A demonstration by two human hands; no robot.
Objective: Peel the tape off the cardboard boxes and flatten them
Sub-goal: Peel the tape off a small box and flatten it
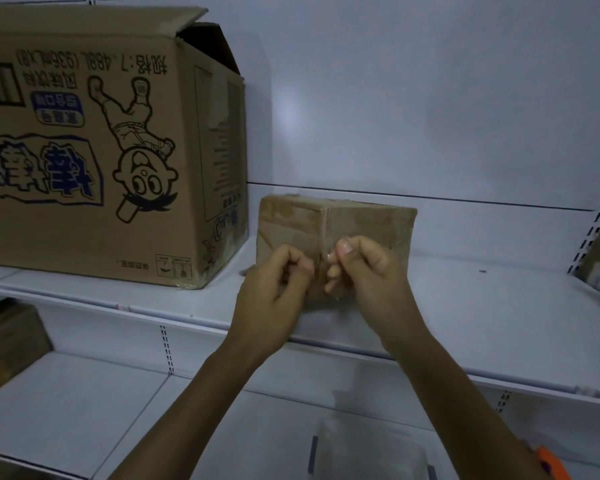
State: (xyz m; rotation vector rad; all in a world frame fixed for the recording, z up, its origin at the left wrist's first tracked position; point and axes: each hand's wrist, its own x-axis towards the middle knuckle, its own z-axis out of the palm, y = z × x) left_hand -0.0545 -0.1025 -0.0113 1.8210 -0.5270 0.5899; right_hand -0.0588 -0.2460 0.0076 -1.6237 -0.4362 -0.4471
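Pinching the tape [323,237] on the front seam of the small box [371,225] with the right hand [364,271], likely to lift an end; bracing with the curled left hand [274,289] beside it, grip unclear. Working near the front edge of the shelf [482,317], right of the large box [101,150], within reach.

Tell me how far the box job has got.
Done: nothing flattened; the large printed box stands with a top flap open. In hand: the right hand pinches the tape on the front seam of the small box, left hand curled beside it. Left: peel that tape, flatten both boxes.
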